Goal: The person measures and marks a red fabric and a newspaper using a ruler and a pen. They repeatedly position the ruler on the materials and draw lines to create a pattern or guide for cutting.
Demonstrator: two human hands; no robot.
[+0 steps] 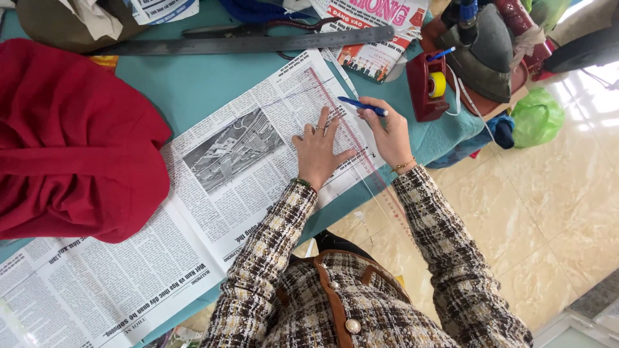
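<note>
My left hand [317, 149] lies flat with fingers spread on a clear plastic ruler [351, 138] that rests on a sheet of newspaper [232, 167]. My right hand [387, 132] grips a blue pen [362, 106], its tip at the ruler's edge near the newspaper's right side. The newspaper is spread over a teal table [193, 84]. A second newspaper sheet [84, 283] lies at the lower left.
A heap of red fabric [71, 142] covers the left of the table. A long dark metal ruler [245, 44] and scissors [264, 29] lie at the far edge. A red tape dispenser [429, 87], an iron [487, 45] and a green bag [538, 116] sit at the right.
</note>
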